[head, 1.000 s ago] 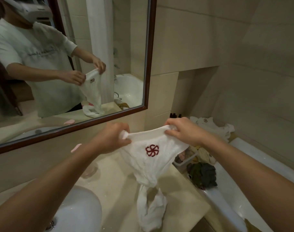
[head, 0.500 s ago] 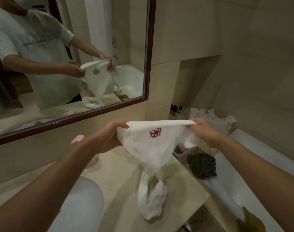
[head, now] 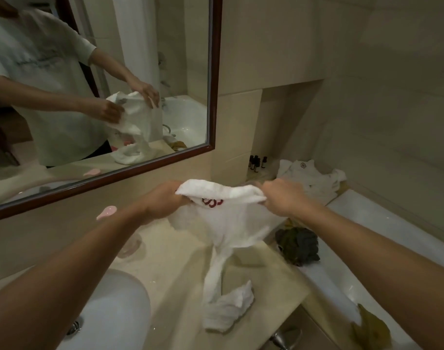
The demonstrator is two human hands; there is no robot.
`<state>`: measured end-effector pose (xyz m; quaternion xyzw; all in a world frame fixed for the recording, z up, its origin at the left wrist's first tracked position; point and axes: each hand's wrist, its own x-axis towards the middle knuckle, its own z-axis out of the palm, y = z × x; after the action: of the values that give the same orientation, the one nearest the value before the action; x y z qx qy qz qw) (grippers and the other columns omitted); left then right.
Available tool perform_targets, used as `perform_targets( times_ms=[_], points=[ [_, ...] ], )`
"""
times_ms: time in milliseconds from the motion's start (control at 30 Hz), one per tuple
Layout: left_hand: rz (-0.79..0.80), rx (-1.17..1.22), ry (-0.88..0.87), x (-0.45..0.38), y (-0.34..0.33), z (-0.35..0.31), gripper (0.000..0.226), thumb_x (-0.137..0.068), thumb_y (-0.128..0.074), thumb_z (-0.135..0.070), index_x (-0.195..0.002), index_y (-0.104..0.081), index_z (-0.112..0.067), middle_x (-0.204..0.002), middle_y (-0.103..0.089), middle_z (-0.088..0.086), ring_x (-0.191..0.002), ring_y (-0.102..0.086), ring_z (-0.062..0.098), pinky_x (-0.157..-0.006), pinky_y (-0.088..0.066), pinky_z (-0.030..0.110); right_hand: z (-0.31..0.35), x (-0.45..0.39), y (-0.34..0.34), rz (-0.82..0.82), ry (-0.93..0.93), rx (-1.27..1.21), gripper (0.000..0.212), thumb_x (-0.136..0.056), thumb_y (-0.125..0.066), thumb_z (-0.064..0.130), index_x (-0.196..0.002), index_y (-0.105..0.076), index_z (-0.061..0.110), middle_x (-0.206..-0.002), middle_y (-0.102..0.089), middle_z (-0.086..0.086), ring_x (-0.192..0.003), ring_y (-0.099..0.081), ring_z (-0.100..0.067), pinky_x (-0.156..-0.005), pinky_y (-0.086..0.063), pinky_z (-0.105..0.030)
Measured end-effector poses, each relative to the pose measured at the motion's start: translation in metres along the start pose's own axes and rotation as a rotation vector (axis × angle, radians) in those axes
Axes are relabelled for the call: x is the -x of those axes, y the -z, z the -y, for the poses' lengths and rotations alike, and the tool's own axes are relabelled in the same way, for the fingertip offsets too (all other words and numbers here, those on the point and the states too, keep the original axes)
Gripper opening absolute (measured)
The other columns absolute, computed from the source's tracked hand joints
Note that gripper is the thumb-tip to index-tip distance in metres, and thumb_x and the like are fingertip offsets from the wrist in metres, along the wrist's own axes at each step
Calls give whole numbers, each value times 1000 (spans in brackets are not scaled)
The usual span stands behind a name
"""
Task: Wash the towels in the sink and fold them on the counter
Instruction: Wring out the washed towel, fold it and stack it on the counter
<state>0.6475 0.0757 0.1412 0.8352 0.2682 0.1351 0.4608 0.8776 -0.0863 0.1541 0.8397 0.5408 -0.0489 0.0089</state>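
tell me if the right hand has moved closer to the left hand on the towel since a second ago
Cannot tell. The camera shifted between frames, and the right hand grips the white towel about as far from the left hand as a second ago.

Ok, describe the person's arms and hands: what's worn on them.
Both forearms are bare to the frame's edge. The left hand and right hand wear no gloves, watch or visible rings. The mirror shows a pale short-sleeved T-shirt.

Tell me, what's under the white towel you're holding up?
Under the white towel lies the beige counter; the towel's twisted lower end rests crumpled on it. What the crumpled end itself covers cannot be seen.
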Motion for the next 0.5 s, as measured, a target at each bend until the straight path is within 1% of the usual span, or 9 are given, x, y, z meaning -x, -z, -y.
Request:
perform_targets(
  times_ms=[67,100,167,200,233,300,400,467,500],
  points=[
    [176,151,59,11,4,-14,19,-87,-73,-22,-106,-72,-23,-97,-75,-4,-88,-71,10,-72,-55,21,-10,-2,12,6,-63,-575,26,-101,-53,19,-79,-65,13,-71,-59,-1,-69,-57,-21,-58,-39,-28],
    [253,57,103,16,8,-21,25,-84,-77,-28,-107,-70,-24,-97,-75,-5,-90,-71,14,-73,-55,22,-11,1,19,-9,-73,-759,28,-100,-52,15,-75,-64,10,-70,-60,-4,-66,-56,-21,-56,-40,-27],
    [289,-413,129,12,18,-23,34,-74,-83,-42,-101,-68,-30,-94,-72,-10,-89,-67,14,-75,-52,23,1,8,36,-13,-26,-861,24,-96,-55,22,-81,-67,7,-71,-62,-6,-64,-57,-22,-55,-41,-29],
    [234,-662,128,7,22,-25,36,-73,-83,-47,-100,-67,-30,-96,-70,-10,-89,-65,14,-77,-52,27,8,10,43,4,14,-848,25,-95,-58,31,-90,-70,10,-77,-66,-4,-67,-61,-22,-57,-45,-30],
    [137,-822,130,3,27,-25,39,-75,-80,-50,-103,-68,-25,-97,-69,-5,-89,-64,16,-80,-53,31,15,10,51,28,58,-817,27,-94,-60,38,-99,-72,15,-86,-71,-1,-75,-67,-19,-64,-51,-31],
    [-71,-862,95,-5,41,-23,40,-85,-73,-45,-107,-70,-12,-99,-70,6,-90,-65,24,-80,-53,36,23,11,69,104,143,-655,34,-89,-67,51,-107,-71,23,-97,-72,3,-88,-69,-15,-77,-55,-31],
    [-177,-479,-22,-11,58,-19,21,-91,-70,-21,-106,-73,-7,-103,-72,12,-100,-66,29,-81,-48,36,31,9,77,134,143,14,47,-77,-74,61,-91,-64,18,-86,-66,3,-72,-61,-14,-61,-48,-28],
    [-146,-250,-72,-5,60,-25,15,-90,-69,-18,-102,-74,-9,-102,-73,10,-98,-68,20,-82,-49,37,30,-2,75,-23,64,375,38,-87,-68,52,-90,-57,15,-89,-62,-1,-77,-60,-21,-61,-42,-31],
    [-87,-203,-100,-1,60,-29,14,-89,-71,-23,-100,-74,-15,-99,-74,4,-91,-68,10,-78,-50,34,26,-8,76,-97,38,402,30,-93,-62,46,-93,-58,16,-93,-63,-3,-82,-61,-25,-63,-41,-32]
  ],
)
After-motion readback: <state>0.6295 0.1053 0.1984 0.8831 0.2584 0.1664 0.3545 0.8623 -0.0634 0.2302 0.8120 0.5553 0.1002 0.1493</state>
